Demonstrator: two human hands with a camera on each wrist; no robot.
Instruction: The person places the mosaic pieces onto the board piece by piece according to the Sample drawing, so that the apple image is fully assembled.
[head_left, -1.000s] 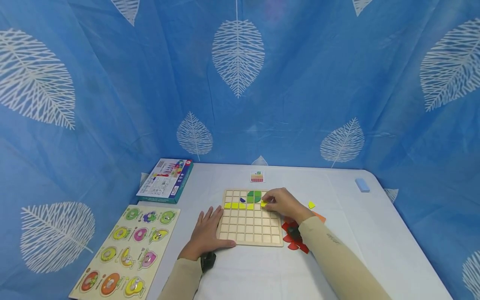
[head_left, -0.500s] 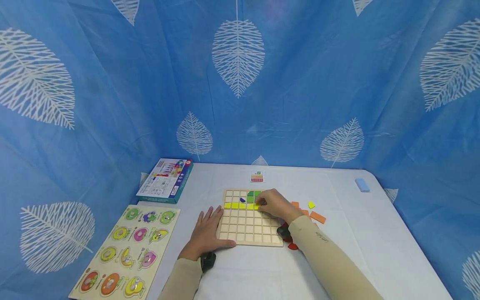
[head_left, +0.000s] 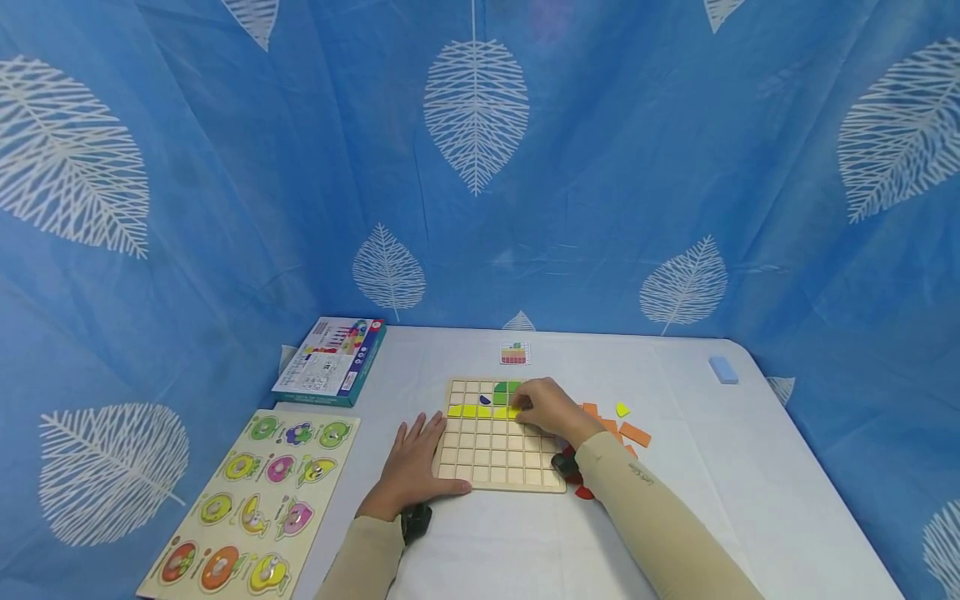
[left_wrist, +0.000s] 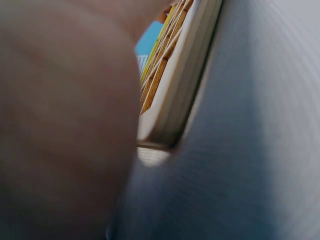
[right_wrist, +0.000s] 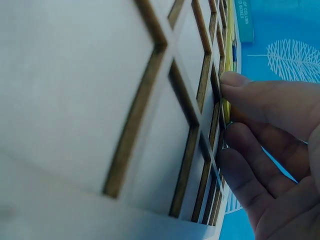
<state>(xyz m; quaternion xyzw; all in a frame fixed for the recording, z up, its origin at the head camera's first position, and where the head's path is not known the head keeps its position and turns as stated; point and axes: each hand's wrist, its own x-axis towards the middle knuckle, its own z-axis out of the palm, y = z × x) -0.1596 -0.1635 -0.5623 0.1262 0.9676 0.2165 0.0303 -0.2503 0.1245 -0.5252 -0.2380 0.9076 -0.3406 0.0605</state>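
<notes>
A white table [head_left: 675, 517] stands before a blue curtain [head_left: 600, 167] printed with white leaves. At the table's centre lies a wooden grid board [head_left: 498, 457]. Its second row from the far edge carries a line of yellow tiles [head_left: 477, 411], and green pieces [head_left: 506, 392] and one small dark blue piece [head_left: 485, 400] sit in the row beyond.

The left hand [head_left: 414, 463] lies flat on the table, fingers spread and straight, with the fingertips against the board's left edge; it holds nothing. The right hand [head_left: 550, 407] rests over the board's far right part. Its fingertips [right_wrist: 235, 80] are drawn together on a yellow tile [right_wrist: 226, 107] at the right end of the yellow row, pinching it at the grid.

Loose orange pieces [head_left: 634, 434] and a single yellow piece [head_left: 622, 409] lie just right of the board; red pieces [head_left: 581, 490] show beside the right forearm. A pattern card [head_left: 514, 354] lies beyond the board. A game box [head_left: 331, 362] and a fruit puzzle board [head_left: 251, 504] lie to the left. A pale blue block [head_left: 723, 369] lies near the far right edge.
</notes>
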